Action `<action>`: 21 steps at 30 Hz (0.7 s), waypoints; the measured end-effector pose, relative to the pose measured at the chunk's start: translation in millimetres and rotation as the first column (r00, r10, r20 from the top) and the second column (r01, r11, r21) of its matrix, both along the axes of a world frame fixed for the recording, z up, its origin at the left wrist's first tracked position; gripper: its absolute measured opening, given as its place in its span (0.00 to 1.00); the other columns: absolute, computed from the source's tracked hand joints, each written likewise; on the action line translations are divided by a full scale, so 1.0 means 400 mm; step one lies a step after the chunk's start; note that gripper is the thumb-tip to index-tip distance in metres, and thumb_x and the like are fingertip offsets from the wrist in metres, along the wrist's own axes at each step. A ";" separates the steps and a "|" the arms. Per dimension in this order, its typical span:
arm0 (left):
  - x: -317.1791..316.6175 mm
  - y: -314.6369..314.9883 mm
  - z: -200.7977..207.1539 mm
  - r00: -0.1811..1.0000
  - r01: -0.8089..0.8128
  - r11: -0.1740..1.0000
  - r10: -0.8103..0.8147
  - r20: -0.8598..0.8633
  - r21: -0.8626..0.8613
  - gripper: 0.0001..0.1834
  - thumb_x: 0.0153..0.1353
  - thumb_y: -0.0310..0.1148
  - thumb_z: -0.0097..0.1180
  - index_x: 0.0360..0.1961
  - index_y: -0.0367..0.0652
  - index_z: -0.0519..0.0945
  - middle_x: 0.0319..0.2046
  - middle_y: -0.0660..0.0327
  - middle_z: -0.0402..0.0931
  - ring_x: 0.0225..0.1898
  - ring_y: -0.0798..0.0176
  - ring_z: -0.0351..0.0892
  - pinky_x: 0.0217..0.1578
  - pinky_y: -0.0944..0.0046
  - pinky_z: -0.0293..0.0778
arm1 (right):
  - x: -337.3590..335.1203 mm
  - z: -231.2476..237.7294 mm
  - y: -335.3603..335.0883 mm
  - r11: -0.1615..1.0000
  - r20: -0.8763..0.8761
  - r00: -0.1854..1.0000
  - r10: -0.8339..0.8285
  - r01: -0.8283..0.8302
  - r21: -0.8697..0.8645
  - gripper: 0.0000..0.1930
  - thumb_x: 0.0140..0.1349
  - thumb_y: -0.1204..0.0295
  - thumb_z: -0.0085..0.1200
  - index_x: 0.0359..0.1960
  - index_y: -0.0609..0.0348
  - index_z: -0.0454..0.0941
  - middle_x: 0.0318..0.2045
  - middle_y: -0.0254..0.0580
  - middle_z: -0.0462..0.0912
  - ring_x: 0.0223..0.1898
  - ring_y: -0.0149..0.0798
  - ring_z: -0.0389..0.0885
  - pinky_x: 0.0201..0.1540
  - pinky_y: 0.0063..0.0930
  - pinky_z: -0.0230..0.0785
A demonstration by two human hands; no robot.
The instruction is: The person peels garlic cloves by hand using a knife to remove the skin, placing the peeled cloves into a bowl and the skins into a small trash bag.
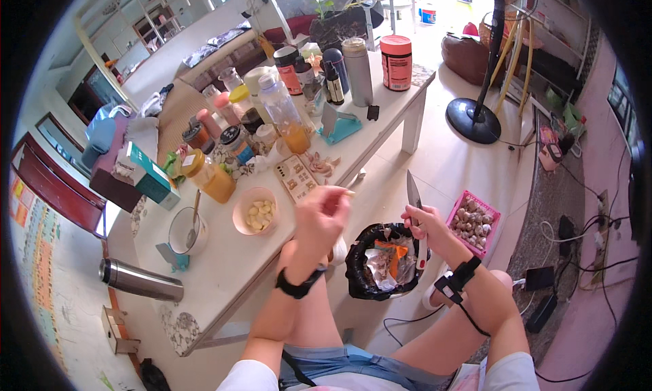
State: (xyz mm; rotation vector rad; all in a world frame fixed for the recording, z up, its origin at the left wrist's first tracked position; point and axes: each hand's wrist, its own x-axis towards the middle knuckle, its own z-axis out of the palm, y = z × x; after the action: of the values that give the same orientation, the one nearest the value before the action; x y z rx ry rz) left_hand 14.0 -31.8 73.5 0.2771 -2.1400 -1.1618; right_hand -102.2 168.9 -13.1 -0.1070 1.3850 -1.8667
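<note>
The small pale piece pinched in the left hand (320,214) is too small to identify; the bin (380,260) contents are unclear.

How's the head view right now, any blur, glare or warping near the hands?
Head view: fisheye bends the white table edge and blacks out the corners; daylight washes out the floor at top; the left hand fingertips look slightly blurred; the knife in the right hand stays sharp.
</note>
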 end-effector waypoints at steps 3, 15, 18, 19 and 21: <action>0.063 -0.077 0.074 0.981 -0.193 0.938 0.182 -0.064 -0.288 0.03 0.48 0.25 0.55 0.27 0.39 0.77 0.20 0.60 0.74 0.18 0.68 0.73 0.20 0.70 0.69 | -0.001 0.001 0.009 1.000 0.012 1.000 -0.007 0.007 0.004 0.13 0.56 0.63 0.54 0.28 0.62 0.73 0.17 0.30 0.72 0.12 0.19 0.61 0.14 0.13 0.50; 0.050 -0.139 0.072 0.960 -0.184 0.910 0.248 0.131 -0.372 0.08 0.48 0.28 0.55 0.31 0.39 0.79 0.20 0.59 0.75 0.21 0.61 0.76 0.24 0.65 0.71 | 0.028 0.024 -0.005 0.998 -0.013 1.000 0.005 -0.006 -0.070 0.12 0.55 0.66 0.54 0.30 0.63 0.73 0.18 0.31 0.73 0.12 0.18 0.61 0.13 0.11 0.49; -0.052 -0.135 0.023 0.962 -0.047 0.916 0.149 0.228 -0.398 0.08 0.49 0.30 0.54 0.29 0.40 0.80 0.23 0.57 0.77 0.24 0.58 0.77 0.27 0.63 0.72 | 0.025 0.036 0.004 0.998 -0.020 1.000 -0.007 0.006 -0.063 0.11 0.55 0.67 0.54 0.30 0.63 0.73 0.18 0.31 0.74 0.12 0.18 0.61 0.13 0.11 0.49; -0.083 -0.134 0.009 0.950 0.009 0.902 0.128 0.286 -0.432 0.08 0.49 0.32 0.54 0.28 0.40 0.80 0.24 0.56 0.77 0.27 0.56 0.78 0.29 0.62 0.73 | 0.024 0.040 0.006 0.997 -0.022 1.000 -0.002 0.000 -0.075 0.10 0.55 0.67 0.54 0.30 0.63 0.73 0.19 0.31 0.74 0.12 0.18 0.61 0.14 0.11 0.49; -0.143 -0.128 -0.023 0.959 0.038 0.853 0.115 0.258 -0.521 0.09 0.48 0.32 0.54 0.29 0.39 0.80 0.25 0.54 0.77 0.29 0.55 0.78 0.31 0.62 0.73 | 0.020 0.045 0.012 0.996 -0.022 1.000 -0.012 0.010 -0.088 0.10 0.55 0.67 0.54 0.29 0.62 0.73 0.19 0.31 0.74 0.12 0.18 0.61 0.14 0.11 0.49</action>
State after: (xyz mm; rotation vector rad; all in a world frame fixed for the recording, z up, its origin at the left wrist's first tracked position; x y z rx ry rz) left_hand -43.3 -83.2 64.3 0.2436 -2.5906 -0.4923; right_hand -94.3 173.8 4.8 -0.1650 1.3210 -1.9418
